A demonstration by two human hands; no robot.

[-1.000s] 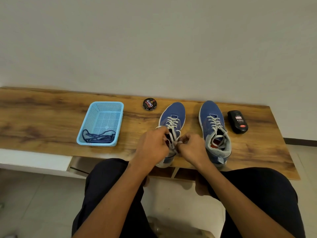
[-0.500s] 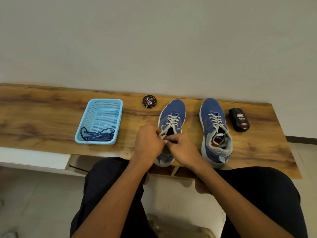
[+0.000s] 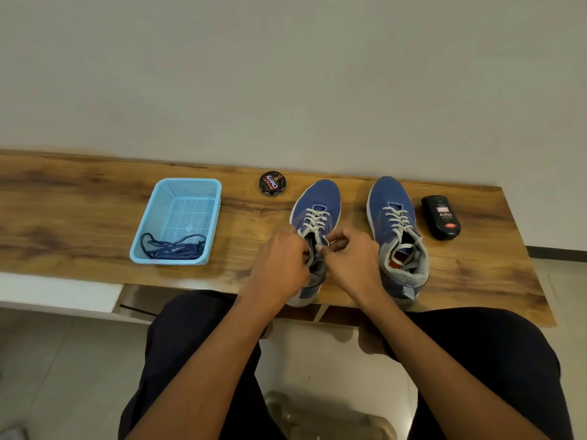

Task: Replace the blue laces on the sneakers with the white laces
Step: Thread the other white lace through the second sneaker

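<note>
Hands, left (image 3: 281, 265) and right (image 3: 352, 260), have drawn apart, each pinching a white lace (image 3: 313, 222) end; knot on left sneaker (image 3: 314, 217) likely tightening; blue laces (image 3: 173, 247) discarded in basket (image 3: 144, 236).

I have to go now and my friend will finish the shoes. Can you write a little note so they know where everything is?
Left hand and right hand: each pinches an end of the white lace at the top of the left sneaker.
Right sneaker: white lace runs through its eyelets; no bow shows.
Blue laces: out of both shoes, lying in the blue basket.
Done: both shoes wear white laces.
Left: tie the left sneaker's lace, then check the right one's ends.
</note>
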